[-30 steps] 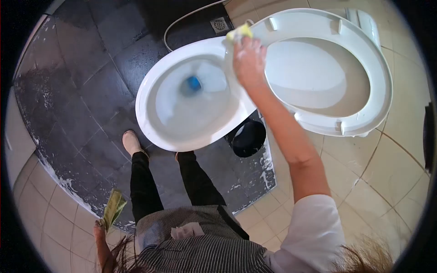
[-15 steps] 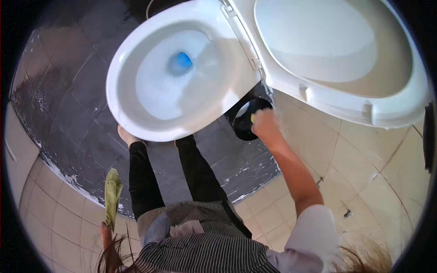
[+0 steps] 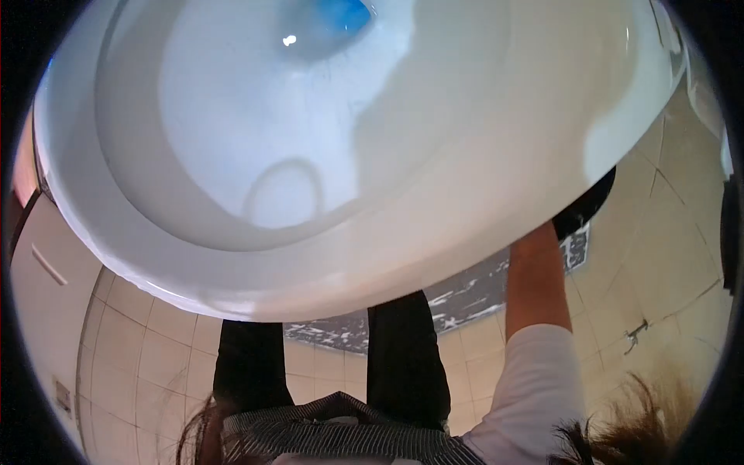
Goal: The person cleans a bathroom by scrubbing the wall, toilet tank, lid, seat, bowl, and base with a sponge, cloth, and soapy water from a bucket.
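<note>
The white toilet bowl (image 3: 387, 225) fills the upper part of the view, very close to the camera. Blue liquid (image 3: 345, 15) lies at its bottom. My right forearm reaches up beneath the bowl's right side, and my right hand is hidden behind the rim. A black bucket (image 3: 593, 205) shows partly beyond the rim, beside the forearm. My left hand is out of view, and so is the green cloth seen before.
Dark tile with white foam (image 3: 473, 298) shows below the bowl. Beige tiles (image 3: 666, 271) cover the right side, with a small metal fitting (image 3: 636, 333). A white panel (image 3: 50, 287) stands at the left.
The camera has moved down much closer to the bowl. My right hand went from the seat hinge to the black bucket, then out of sight under the rim. My left hand and the green cloth left the view.
</note>
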`<state>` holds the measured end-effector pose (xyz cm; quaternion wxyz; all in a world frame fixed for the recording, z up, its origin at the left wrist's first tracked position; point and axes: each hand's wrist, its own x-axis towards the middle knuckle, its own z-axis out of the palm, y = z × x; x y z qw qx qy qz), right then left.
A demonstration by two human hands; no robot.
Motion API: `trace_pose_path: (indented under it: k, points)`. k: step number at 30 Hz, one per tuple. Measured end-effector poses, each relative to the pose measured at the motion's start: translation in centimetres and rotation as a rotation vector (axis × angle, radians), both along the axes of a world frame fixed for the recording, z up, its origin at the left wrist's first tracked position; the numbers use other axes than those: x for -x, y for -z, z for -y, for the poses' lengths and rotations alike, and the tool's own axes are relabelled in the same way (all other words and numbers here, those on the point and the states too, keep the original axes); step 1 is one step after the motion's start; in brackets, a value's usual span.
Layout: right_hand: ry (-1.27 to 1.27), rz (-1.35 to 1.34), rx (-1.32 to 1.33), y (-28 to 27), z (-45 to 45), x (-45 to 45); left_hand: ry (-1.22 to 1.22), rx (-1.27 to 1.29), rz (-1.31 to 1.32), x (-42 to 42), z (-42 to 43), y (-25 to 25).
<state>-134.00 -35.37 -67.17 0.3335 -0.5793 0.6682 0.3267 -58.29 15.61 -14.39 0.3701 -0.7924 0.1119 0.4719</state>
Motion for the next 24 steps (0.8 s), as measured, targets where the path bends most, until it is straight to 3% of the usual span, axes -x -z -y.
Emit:
trace_pose_path:
  k: [3, 5, 10, 13, 14, 16, 18, 19, 20, 22, 24]
  points:
    - [0.336, 0.397, 0.14, -2.2, 2.7, -2.4, 0.01, 0.011, -0.025, -0.1, -0.3, 0.5]
    - [0.648, 0.717, 0.156, -7.5, 3.6, -3.3, 0.02, 0.051, -0.044, -0.4, -0.1, 1.4]
    - [1.376, 1.118, 0.077, -27.6, 2.1, -2.4, 0.086, 0.214, -0.086, -0.5, 2.5, 2.3]
    - [1.591, 1.438, 0.073, -42.3, 1.5, -2.6, 0.137, 0.303, -0.112, -1.7, 4.9, 3.3]
    - [1.366, 1.614, 0.267, -48.3, 1.4, -3.8, 0.151, 0.332, -0.118, -1.6, 5.8, 3.2]
    - [1.539, 1.661, 0.281, -57.7, 3.4, -5.5, 0.187, 0.379, -0.136, -2.0, 7.9, 3.4]
    - [1.308, 1.462, 0.753, -66.1, 4.9, -7.8, 0.224, 0.428, -0.16, -2.5, 9.7, 3.1]
    - [1.126, 1.459, 0.881, -70.9, 6.2, -9.6, 0.239, 0.448, -0.171, -2.2, 11.1, 2.2]
    - [1.12, 1.472, 0.902, -72.8, 7.3, -10.8, 0.26, 0.461, -0.176, -2.3, 11.8, 1.4]
    - [0.263, 0.702, 1.538, -75.6, 10.7, -13.0, 0.279, 0.486, -0.188, -2.4, 12.8, 1.1]
    - [-0.014, 0.202, 1.617, -78.1, 14.0, -16.9, 0.287, 0.501, -0.196, -2.4, 13.2, 0.8]
